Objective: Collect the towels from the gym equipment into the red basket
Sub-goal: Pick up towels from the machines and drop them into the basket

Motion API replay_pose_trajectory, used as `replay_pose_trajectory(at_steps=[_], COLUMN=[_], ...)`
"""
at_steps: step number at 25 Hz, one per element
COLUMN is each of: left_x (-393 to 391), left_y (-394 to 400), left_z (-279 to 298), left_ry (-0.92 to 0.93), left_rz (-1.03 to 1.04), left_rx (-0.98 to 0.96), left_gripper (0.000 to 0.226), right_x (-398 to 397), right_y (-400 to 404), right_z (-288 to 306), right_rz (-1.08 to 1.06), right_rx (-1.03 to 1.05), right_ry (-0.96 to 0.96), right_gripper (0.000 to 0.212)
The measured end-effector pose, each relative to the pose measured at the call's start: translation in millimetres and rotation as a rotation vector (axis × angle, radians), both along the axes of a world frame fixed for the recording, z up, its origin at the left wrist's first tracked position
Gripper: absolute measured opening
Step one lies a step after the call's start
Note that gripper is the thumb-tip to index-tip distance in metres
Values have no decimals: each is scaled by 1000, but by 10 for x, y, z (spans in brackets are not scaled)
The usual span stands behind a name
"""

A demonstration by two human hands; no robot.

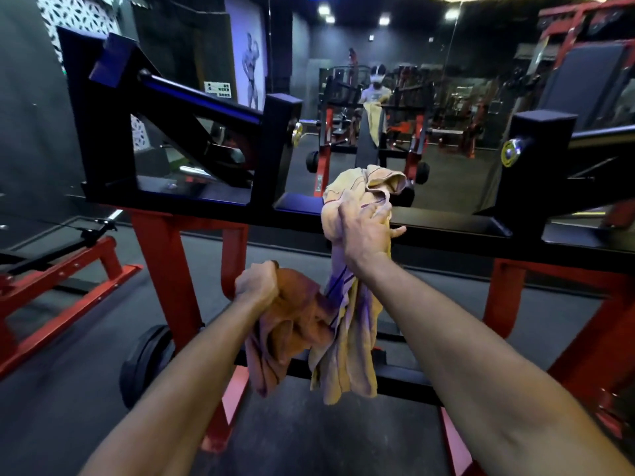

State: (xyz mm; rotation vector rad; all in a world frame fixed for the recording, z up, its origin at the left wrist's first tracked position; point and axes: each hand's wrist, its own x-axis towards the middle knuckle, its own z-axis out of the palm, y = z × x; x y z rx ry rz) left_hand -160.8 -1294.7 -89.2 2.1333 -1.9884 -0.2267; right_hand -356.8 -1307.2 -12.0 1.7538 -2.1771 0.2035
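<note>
Two towels are in hand: the left hand (257, 281) fists a bunched orange towel (292, 321) held low, while the right hand (366, 231) clutches a yellow towel (347, 338) draped over the machine's black crossbar (206, 204), apparently lifting it off (red basket unseen).

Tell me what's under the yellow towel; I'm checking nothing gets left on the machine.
The yellow towel drapes over the machine's black crossbar, gripped by the right hand. Whatever lies beneath its folds is covered.
</note>
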Motion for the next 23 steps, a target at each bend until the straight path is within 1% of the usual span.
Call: replay_pose_trajectory(at_steps=[2,3,4,6,7,9,11,15,20,23], left_x=[41,42,41,23,-13,-87,-126,-210,-501,-526], left_y=[146,231,326,518,650,967,1329,2119,3172,3731], left_z=[18,25,51,128,172,229,239,228,212,128], left_ry=[5,20,25,19,7,-18,-60,-66,-84,-96], left_rz=[40,56,69,104,131,206,285,417,513,571], left_rx=[-7,-15,-16,-5,-9,-41,-78,-73,-19,14], left_gripper=[36,36,36,37,37,41,42,42,50,51], right_x=[-30,-76,-127,-254,-338,-525,-718,-1060,-1141,-1148], right_y=[120,168,206,309,387,570,763,1265,2127,2602], right_z=[95,132,188,291,320,283,192,112,-60,-156], right_rz=[102,162,219,323,354,415,482,572,719,775], right_rx=[-47,-93,-110,-113,-114,-108,-154,-197,-124,-81], right_ry=[133,211,235,185,141,55,-20,-55,-224,-264], right_gripper=[62,60,54,38,34,33,33,32,23,21])
